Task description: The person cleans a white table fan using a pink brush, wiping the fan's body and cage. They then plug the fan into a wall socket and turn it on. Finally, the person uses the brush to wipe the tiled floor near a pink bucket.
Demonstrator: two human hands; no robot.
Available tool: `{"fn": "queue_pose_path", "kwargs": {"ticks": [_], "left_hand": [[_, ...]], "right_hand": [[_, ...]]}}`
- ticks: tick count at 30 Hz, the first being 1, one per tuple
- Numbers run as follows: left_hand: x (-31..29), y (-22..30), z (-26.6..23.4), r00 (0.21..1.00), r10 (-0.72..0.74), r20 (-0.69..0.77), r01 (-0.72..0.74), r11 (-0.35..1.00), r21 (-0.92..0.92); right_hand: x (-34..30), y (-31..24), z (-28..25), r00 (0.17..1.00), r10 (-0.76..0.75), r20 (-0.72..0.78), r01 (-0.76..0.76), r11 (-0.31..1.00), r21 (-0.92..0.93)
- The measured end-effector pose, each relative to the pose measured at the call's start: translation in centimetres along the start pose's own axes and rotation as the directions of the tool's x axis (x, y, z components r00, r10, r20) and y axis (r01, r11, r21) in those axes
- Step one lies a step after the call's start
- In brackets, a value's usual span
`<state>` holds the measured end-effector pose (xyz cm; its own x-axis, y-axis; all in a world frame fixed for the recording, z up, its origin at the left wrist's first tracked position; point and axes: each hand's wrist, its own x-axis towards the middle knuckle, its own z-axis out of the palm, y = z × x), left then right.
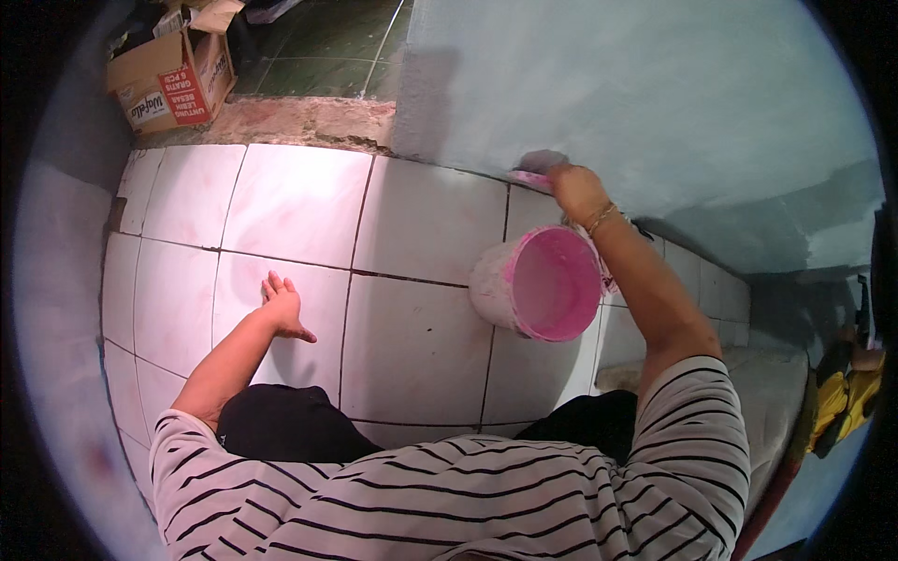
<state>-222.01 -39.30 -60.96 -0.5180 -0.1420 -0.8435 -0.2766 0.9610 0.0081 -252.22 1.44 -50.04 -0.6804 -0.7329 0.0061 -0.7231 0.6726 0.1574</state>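
Observation:
My right hand [578, 194] is closed around a slim pink object [531, 178] low by the wall, at its meeting with the floor. The kind of this object does not show, since my fingers hide part of it. Just below that hand, a bucket [491, 285] with a bright pink inside and a pale, smeared outside leans with its mouth toward the right. To the left, my left hand [282, 307] hovers over or rests on the tiles, fingers spread and holding nothing; whether it touches the floor I cannot tell.
White tiles [295, 196] cover the floor, and a grey-blue wall [636, 84] rises at the far right. A cardboard box [173, 84] stands at the far left, by a rough sill [299, 122] before dark green tiles [318, 75]. Yellow-and-black cloth [847, 402] hangs at right.

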Motion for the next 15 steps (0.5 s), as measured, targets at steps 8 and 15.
{"fn": "queue_pose_path", "kwargs": {"ticks": [8, 15], "left_hand": [[-1.0, 0.9, -0.3, 0.996, -0.066, 0.062, 0.065, 0.998, 0.018], [0.3, 0.6, -0.6, 0.999, -0.039, 0.015, 0.039, 0.999, 0.006]], "right_hand": [[-5.1, -2.8, -12.0, 0.955, 0.296, 0.028, -0.291, 0.949, -0.120], [-0.9, -2.2, -2.3, 0.979, 0.131, 0.158, -0.123, 0.991, -0.060]]}}
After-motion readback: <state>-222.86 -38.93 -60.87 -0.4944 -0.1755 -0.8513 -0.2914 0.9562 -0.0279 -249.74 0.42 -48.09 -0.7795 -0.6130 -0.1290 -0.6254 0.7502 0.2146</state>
